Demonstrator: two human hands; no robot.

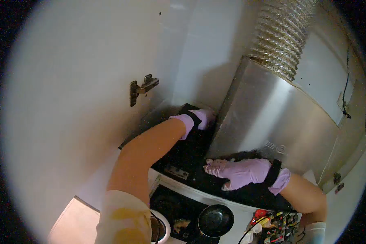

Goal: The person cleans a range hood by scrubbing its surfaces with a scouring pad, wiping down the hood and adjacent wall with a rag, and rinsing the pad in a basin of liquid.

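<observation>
My left hand (pixel 203 119), in a lilac glove with a black wrist band, reaches to the rear of the black top panel (pixel 184 156), beside the left side of a metal range hood (pixel 272 118). Its fingers are blurred and partly hidden, so I cannot tell what they touch. My right hand (pixel 245 173), gloved the same way, rests on the black panel along the hood's front lower edge. Its fingers stretch left, slightly bent, with the thumb apart below them. The fingertips look soiled, and no held object shows.
A ribbed foil duct (pixel 280 38) rises from the hood. At left stands a white cabinet door (pixel 81 101) with a metal hinge (pixel 142 88). Below are a black cooktop (pixel 166 199), a frying pan (pixel 216 220) and a cluster of small colourful items (pixel 278 227). A dark cable (pixel 347 89) hangs at right.
</observation>
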